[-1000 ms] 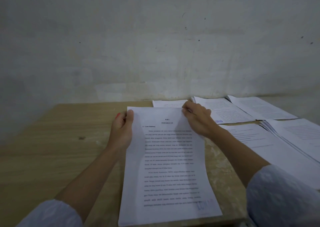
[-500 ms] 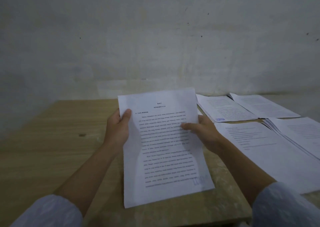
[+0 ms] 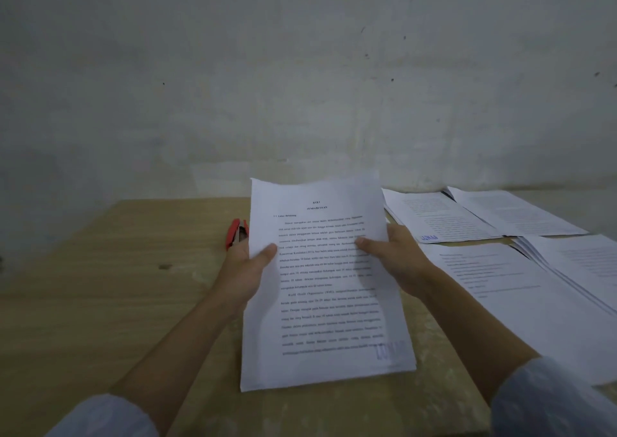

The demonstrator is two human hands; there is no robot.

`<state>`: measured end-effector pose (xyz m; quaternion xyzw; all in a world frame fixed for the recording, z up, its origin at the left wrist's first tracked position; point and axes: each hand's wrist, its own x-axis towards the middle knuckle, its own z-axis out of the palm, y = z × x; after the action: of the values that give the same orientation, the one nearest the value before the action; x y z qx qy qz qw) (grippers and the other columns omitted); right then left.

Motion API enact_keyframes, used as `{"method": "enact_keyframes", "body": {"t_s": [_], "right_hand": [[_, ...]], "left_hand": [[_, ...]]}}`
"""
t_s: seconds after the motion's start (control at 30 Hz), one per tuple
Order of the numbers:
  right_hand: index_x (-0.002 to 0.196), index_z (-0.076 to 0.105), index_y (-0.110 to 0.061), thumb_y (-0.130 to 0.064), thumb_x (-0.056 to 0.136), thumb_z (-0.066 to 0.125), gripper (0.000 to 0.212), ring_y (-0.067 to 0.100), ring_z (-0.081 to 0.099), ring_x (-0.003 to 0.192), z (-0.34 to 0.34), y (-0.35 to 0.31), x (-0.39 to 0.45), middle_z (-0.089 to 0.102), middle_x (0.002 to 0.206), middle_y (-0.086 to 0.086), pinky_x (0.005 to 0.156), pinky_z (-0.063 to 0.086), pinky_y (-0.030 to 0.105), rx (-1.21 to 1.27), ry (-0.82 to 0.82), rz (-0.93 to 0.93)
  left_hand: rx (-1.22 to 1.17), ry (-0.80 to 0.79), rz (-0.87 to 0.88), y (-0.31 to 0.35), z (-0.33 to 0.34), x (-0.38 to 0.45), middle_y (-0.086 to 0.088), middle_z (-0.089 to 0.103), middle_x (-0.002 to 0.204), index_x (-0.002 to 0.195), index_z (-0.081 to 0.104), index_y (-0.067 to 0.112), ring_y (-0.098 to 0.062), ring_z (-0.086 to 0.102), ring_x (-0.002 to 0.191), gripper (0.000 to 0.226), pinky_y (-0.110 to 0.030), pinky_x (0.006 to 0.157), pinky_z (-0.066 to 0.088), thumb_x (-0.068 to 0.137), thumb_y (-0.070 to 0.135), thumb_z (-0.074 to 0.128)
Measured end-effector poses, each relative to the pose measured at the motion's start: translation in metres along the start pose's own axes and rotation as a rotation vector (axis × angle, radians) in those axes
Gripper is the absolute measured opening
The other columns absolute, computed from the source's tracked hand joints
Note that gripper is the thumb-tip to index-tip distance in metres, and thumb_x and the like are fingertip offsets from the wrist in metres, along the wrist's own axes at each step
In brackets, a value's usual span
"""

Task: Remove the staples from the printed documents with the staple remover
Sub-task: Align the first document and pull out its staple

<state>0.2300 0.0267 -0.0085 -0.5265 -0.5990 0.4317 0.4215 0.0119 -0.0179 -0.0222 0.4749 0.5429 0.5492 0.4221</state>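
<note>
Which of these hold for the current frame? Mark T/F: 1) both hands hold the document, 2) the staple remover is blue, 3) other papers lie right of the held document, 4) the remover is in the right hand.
1) Both hands hold the document: true. The left hand and right hand grip the document at its side edges.
2) Staple remover is blue: false. The staple remover is red.
3) Other papers lie to the right: true. Paper stacks lie on the table.
4) Remover in right hand: false. It shows at the left hand's fingers.
</note>
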Motion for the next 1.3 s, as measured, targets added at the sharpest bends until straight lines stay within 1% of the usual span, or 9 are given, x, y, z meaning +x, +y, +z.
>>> {"method": "enact_keyframes", "body": {"t_s": [0.2, 0.33, 0.6, 0.83, 0.93, 1.07, 1.13, 1.23, 1.3], "right_hand": [[0.112, 0.061, -0.012, -0.020, 0.086, 0.065, 0.028, 0.027, 0.059, 0.105, 0.019, 0.038, -0.012, 0.064, 0.115, 0.005, 0.100, 0.044, 0.047, 0.033, -0.026, 0.252], [0.116, 0.059, -0.012, -0.023, 0.083, 0.067, 0.035, 0.028, 0.059, 0.106, 0.032, 0.057, -0.018, 0.063, 0.116, 0.006, 0.099, 0.045, 0.046, 0.018, -0.022, 0.286], [0.118, 0.061, -0.011, -0.021, 0.083, 0.068, 0.037, 0.027, 0.061, 0.105, 0.038, 0.055, -0.019, 0.064, 0.118, 0.007, 0.097, 0.047, 0.047, -0.075, -0.085, 0.284], [0.139, 0.024, -0.004, -0.010, 0.078, 0.065, 0.073, 0.034, 0.035, 0.125, 0.073, 0.002, 0.014, 0.032, 0.138, 0.017, 0.098, 0.039, 0.039, -0.772, 0.139, 0.035], [0.132, 0.040, -0.012, -0.015, 0.082, 0.064, 0.056, 0.025, 0.043, 0.118, 0.107, -0.019, 0.050, 0.044, 0.131, 0.010, 0.089, 0.041, 0.029, -0.658, 0.030, -0.114], [0.120, 0.055, -0.013, -0.012, 0.087, 0.057, 0.033, 0.014, 0.054, 0.093, 0.155, -0.031, 0.096, 0.059, 0.110, 0.006, 0.058, 0.039, 0.008, -0.524, -0.171, -0.179], [0.123, 0.054, -0.011, -0.012, 0.088, 0.055, 0.035, 0.012, 0.053, 0.084, 0.175, -0.031, 0.116, 0.059, 0.105, 0.006, 0.060, 0.040, 0.011, -0.534, -0.247, -0.161], [0.124, 0.050, -0.006, -0.029, 0.090, 0.057, 0.041, 0.022, 0.056, 0.100, 0.198, -0.029, 0.142, 0.058, 0.114, 0.009, 0.078, 0.043, 0.025, -0.647, -0.303, -0.100], [0.098, 0.057, -0.002, -0.041, 0.089, 0.057, 0.040, 0.023, 0.057, 0.092, 0.210, -0.026, 0.155, 0.058, 0.091, 0.005, 0.071, 0.042, 0.026, -0.736, -0.320, -0.065]], "left_hand": [[-0.033, -0.078, -0.205, -0.028, -0.010, -0.018, -0.001, 0.069, 0.105, 0.113, 0.061, 0.011, -0.020, 0.065, 0.096, 0.022, -0.034, 0.080, 0.052, 0.094, 0.012, 0.050], [-0.020, 0.008, -0.266, -0.044, -0.023, -0.018, -0.006, 0.068, 0.104, 0.107, 0.063, 0.011, -0.026, 0.064, 0.096, 0.021, -0.041, 0.086, 0.051, 0.096, 0.020, 0.048], [0.177, 0.194, -0.125, -0.050, -0.031, 0.005, -0.015, 0.054, 0.081, 0.088, 0.058, -0.001, -0.023, 0.048, 0.074, 0.024, -0.031, 0.064, 0.036, 0.097, 0.015, 0.043], [0.234, 0.174, -0.111, -0.052, -0.057, 0.025, -0.018, 0.056, 0.082, 0.089, 0.060, 0.001, -0.022, 0.049, 0.072, 0.023, -0.029, 0.063, 0.036, 0.096, 0.013, 0.042], [0.216, 0.158, -0.135, -0.054, -0.062, 0.030, -0.018, 0.066, 0.093, 0.095, 0.064, 0.002, -0.023, 0.059, 0.077, 0.026, -0.029, 0.066, 0.045, 0.097, 0.014, 0.042], [0.218, 0.163, -0.144, -0.061, -0.068, 0.036, -0.021, 0.067, 0.094, 0.093, 0.063, 0.000, -0.026, 0.061, 0.078, 0.026, -0.031, 0.067, 0.046, 0.097, 0.015, 0.042], [0.210, 0.173, -0.171, -0.063, -0.071, 0.040, -0.014, 0.068, 0.091, 0.086, 0.063, 0.007, -0.026, 0.064, 0.082, 0.026, -0.030, 0.067, 0.048, 0.098, 0.016, 0.041], [0.238, 0.188, -0.165, -0.069, -0.074, 0.050, -0.024, 0.066, 0.093, 0.091, 0.063, -0.004, -0.032, 0.062, 0.082, 0.028, -0.039, 0.071, 0.049, 0.096, 0.016, 0.043], [0.230, 0.187, -0.158, -0.071, -0.074, 0.055, -0.028, 0.065, 0.095, 0.094, 0.061, -0.008, -0.029, 0.059, 0.076, 0.029, -0.043, 0.071, 0.049, 0.095, 0.016, 0.044]]}}
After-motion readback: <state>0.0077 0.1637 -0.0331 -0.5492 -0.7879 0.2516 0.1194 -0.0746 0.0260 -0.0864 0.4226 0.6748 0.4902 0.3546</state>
